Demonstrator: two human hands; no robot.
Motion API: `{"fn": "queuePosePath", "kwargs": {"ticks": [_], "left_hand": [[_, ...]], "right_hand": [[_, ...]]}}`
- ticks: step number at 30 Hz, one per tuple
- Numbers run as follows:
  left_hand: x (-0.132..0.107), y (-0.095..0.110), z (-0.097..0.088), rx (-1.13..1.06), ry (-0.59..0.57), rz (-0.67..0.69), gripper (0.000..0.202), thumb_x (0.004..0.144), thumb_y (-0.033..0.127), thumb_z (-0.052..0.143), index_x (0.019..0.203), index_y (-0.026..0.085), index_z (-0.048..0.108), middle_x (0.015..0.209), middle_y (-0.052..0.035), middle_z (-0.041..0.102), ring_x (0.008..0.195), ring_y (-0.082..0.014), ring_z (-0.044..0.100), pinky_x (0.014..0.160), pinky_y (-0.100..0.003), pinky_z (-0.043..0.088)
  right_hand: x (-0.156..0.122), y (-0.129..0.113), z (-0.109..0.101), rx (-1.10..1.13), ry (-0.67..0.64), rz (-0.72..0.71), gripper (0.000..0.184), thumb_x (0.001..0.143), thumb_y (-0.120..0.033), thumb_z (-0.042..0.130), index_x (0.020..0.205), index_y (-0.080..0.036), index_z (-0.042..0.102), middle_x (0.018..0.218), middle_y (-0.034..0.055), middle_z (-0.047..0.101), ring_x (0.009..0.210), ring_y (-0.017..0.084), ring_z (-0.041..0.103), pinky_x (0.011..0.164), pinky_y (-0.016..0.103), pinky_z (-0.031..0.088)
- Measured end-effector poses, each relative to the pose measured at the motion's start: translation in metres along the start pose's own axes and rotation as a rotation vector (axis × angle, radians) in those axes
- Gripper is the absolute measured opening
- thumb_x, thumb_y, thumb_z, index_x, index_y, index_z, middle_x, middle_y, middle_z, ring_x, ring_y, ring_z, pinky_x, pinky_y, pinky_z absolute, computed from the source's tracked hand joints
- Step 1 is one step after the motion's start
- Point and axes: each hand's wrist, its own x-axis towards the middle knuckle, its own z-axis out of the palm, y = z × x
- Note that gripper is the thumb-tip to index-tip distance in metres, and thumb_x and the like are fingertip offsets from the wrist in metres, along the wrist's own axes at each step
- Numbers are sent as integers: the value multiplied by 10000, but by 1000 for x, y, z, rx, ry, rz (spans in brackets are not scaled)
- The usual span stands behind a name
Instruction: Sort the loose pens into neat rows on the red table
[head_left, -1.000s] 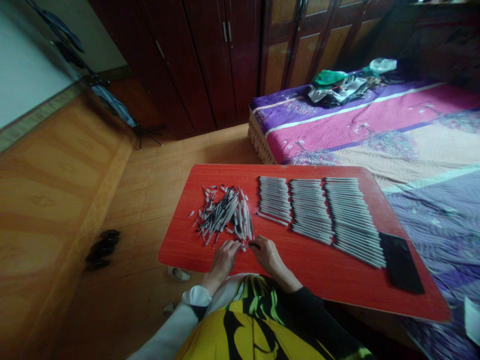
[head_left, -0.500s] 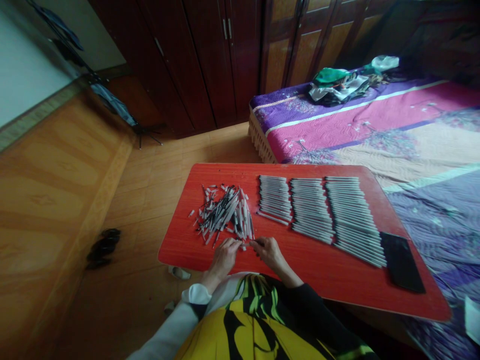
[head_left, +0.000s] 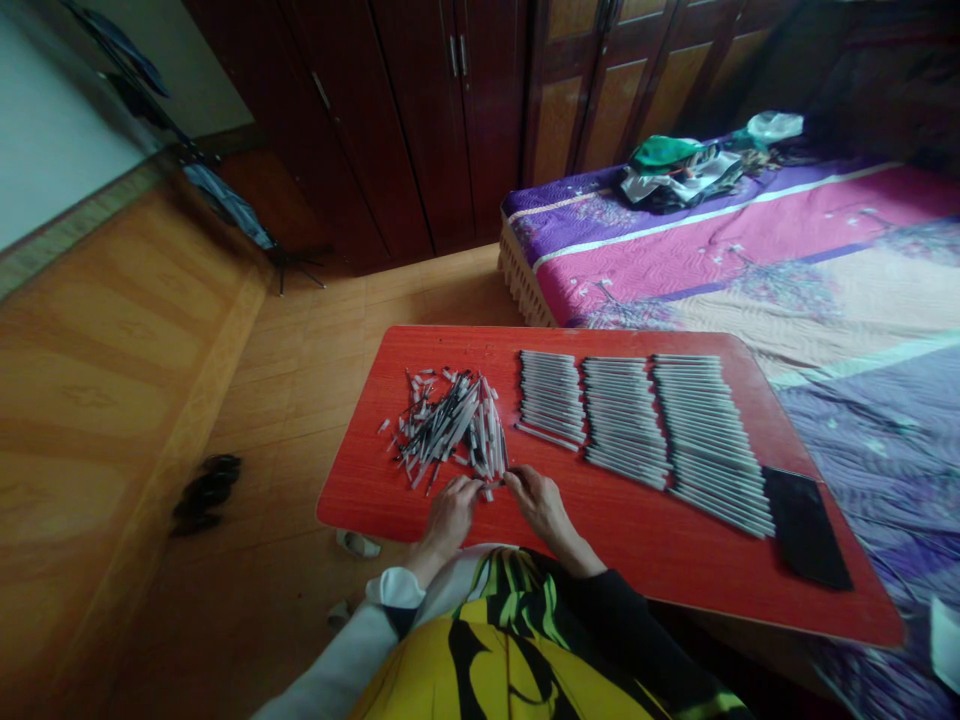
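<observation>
The room is dim and softly lit, with no clear light source. The wardrobe [head_left: 420, 120] sinks into shadow — only the wall [head_left: 52, 130] looks pale. Wide-angle distortion bends the edges, the floor [head_left: 97, 400] smears slightly at left, and the pens [head_left: 450, 425] stay fairly sharp.

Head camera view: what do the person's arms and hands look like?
The left hand and right hand are bare. The left arm wears a white sleeve with a cuff; the right a black sleeve. A yellow, black and green patterned garment covers the front.
</observation>
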Motion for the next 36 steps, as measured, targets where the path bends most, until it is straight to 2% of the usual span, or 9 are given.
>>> {"fn": "queuePosePath", "kwargs": {"ticks": [2,5,11,17,23,27,30,33,36], "left_hand": [[0,0,-1,7,-15,-3,272,878,120,414,1081,203,574,926,-32,608,877,-147,561,751,-256,446],[0,0,-2,24,-34,8,268,879,122,411,1073,203,578,900,-31,606,869,-151,560,733,-257,444],[0,2,-2,40,-34,30,251,878,127,417,1026,214,600,868,-23,606,838,-150,558,723,-255,441],[-1,1,-2,3,-30,-11,264,880,130,413,1067,201,586,890,-29,612,868,-146,562,746,-258,444],[-2,2,-3,6,-46,2,256,879,131,420,1049,212,594,882,-23,614,850,-140,563,735,-249,439],[-2,1,-2,5,-31,-11,256,885,137,408,1058,203,586,896,-28,614,870,-144,562,756,-254,440],[-3,2,-1,26,-42,-11,252,879,136,420,1044,213,594,889,-25,614,864,-150,562,742,-255,442],[-3,2,-2,20,-56,-4,256,877,130,421,1037,223,598,884,-20,613,857,-147,563,732,-249,442],[-3,3,-3,-5,-50,-15,257,882,137,412,1055,205,589,899,-28,615,872,-147,563,749,-251,441]], "right_hand": [[1,1,0,51,7,-22,363,853,-401,431,972,-124,633,683,57,654,589,148,579,534,212,360],[2,3,3,4,-15,-28,282,838,-333,452,839,-144,661,685,58,658,604,150,583,549,214,355],[-1,3,6,-237,-11,28,360,867,-378,408,651,-167,603,553,43,596,500,135,523,473,234,245],[0,2,4,-62,-62,-34,313,873,-382,398,840,-172,628,646,37,636,566,137,567,511,211,306],[-2,0,7,-227,-38,17,379,875,-408,381,693,-172,615,586,49,607,549,144,555,501,230,270],[-2,-2,4,-106,-62,-19,344,877,-401,382,914,-171,635,687,51,655,605,149,584,530,219,320],[0,-1,7,-158,-61,-19,305,865,-356,409,813,-173,647,690,57,661,617,154,589,526,221,312],[-1,0,8,-258,-24,5,368,873,-378,398,675,-167,625,599,62,627,556,150,565,494,230,270],[-1,-1,6,-167,-19,-15,371,883,-394,380,770,-160,643,603,53,628,537,138,557,493,220,282]]}}
